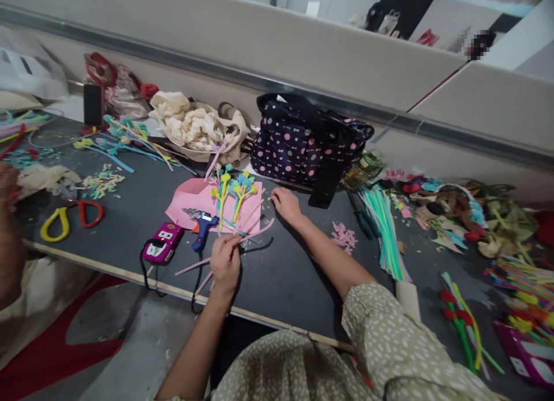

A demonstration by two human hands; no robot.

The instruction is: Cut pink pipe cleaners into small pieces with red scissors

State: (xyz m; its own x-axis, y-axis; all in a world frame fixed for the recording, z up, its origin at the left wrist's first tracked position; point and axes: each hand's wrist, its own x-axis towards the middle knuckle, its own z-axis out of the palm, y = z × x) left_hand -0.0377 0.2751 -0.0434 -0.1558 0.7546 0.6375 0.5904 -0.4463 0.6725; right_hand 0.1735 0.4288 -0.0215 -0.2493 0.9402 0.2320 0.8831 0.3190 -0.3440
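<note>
Pale pink pipe cleaners (258, 230) stick out on both sides of my left hand (225, 263), which is closed around them over the table's front part. My right hand (285, 206) rests beyond it, near the right edge of a pink sheet (190, 196). Its thumb and fingers are pinched together; whatever lies between them is too small to make out. Yellow and blue pipe-cleaner flowers (234, 190) lie on the sheet. A blue glue gun (204, 231) sits just left of my left hand, its nozzle over the sheet.
Left of the glue gun is a purple power box (163, 243), then scissors (71, 216). A dotted bag (298, 138) stands at the back. Pink clippings (344, 236), pliers (362, 215) and green pipe cleaners (383, 233) lie right. Another person's arm (9, 239) is at far left.
</note>
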